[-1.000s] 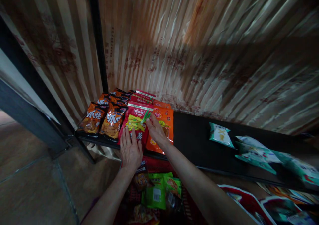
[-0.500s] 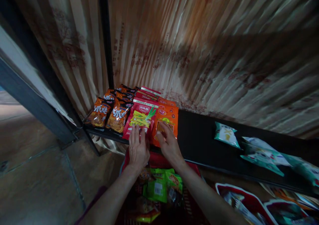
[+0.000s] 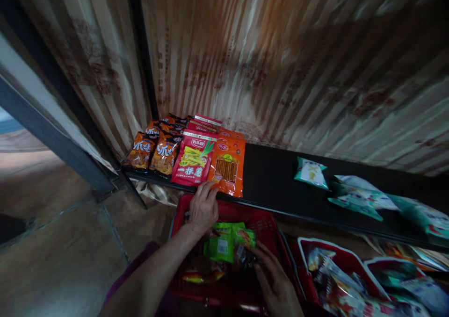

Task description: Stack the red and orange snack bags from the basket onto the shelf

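My left hand (image 3: 203,209) is at the shelf's front edge, its loosely bent fingertips by the lower corner of an orange snack packet (image 3: 226,167); whether they touch it I cannot tell. Beside that packet, to its left, a red packet (image 3: 192,160) with a green onion picture leans on others like it. Lower down, my right hand (image 3: 275,279) reaches into a red basket (image 3: 261,216), thumb and fingers apart around a dark packet (image 3: 242,256). Green packets (image 3: 220,247) and a red-yellow packet (image 3: 203,275) lie in the basket too.
Orange-and-black snack bags (image 3: 164,155) stand at the left end of the black shelf (image 3: 270,176). Farther right on it lie teal-and-white bags (image 3: 312,173). Another red basket (image 3: 336,244), white-rimmed and full of packets, stands at lower right. A dark metal post (image 3: 142,50) rises at left.
My right hand has left the orange packet and dropped down right into the basket. My left hand has slid from the red packet down and right to the shelf edge. The view has shifted slightly.
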Demonstrator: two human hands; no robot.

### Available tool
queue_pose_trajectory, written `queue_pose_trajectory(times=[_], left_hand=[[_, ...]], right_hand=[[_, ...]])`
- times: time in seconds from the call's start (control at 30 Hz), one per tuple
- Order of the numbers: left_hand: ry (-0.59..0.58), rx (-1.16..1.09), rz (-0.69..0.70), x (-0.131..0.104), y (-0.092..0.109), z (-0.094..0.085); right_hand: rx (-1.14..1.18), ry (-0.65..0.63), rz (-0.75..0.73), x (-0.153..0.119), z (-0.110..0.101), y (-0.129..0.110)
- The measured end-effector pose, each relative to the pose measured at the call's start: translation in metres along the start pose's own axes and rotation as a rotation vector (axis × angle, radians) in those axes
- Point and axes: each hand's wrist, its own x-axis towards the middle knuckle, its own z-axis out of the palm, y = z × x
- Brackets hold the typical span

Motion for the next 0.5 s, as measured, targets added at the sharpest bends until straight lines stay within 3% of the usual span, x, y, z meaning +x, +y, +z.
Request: queue_pose_trajectory(times=[0.07,0.17,0.3,0.4,0.5], left_hand=[[-0.088,-0.019,-0.008,-0.005,0.006,0.0],[-0.34,-0.096,-0.068,-0.021,0.013,0.001],[-0.699,-0.307,-0.403,-0.063,0.01,0.015],[-0.806,-0.361,-0.553,-0.104,-0.001,0.032],[-0.727,-0.411,-0.747,-0.142,-0.013,0.051]], right_hand=[[-0.005,0.012,0.011,-0.017,-0.004,0.012],[-0.001,-0.009,0.052,-0.033,-0.01,0.013],[-0.006,-0.254,0.108,-0.035,-0.017,-0.003],[-0.044,-0.521,0.095,-0.021,-0.023,-0.009],[-0.158,-0.746,0.034,0.004,-0.024,-0.004]])
